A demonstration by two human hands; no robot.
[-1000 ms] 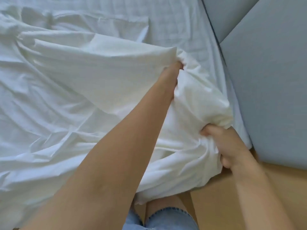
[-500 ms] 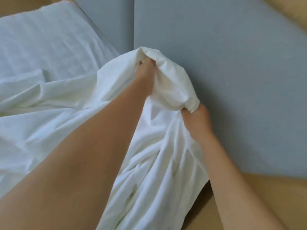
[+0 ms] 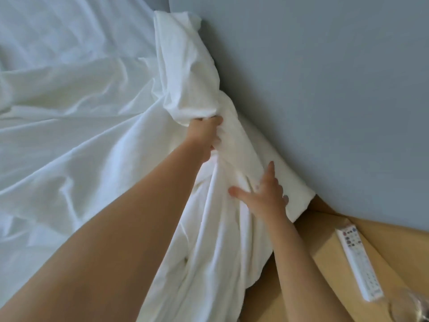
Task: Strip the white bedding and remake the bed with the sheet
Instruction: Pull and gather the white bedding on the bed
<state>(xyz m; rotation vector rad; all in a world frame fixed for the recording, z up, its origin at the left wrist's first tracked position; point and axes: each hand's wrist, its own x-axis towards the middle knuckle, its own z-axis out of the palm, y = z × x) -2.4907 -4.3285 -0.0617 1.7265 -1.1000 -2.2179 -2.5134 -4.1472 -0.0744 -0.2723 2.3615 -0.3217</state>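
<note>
Left hand (image 3: pixel 205 133) fists a bunch of sheet (image 3: pixel 190 73); right hand (image 3: pixel 263 197) lies spread flat just this side of that grip; soft, light cloth, likely best gathered by an edge.

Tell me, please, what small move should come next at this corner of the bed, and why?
Probably close the right hand on the white sheet beneath it. The left hand grips a bunch of that sheet beside the grey headboard, while the right lies open, fingers spread, near the mattress corner, so only one hand can pull.
</note>
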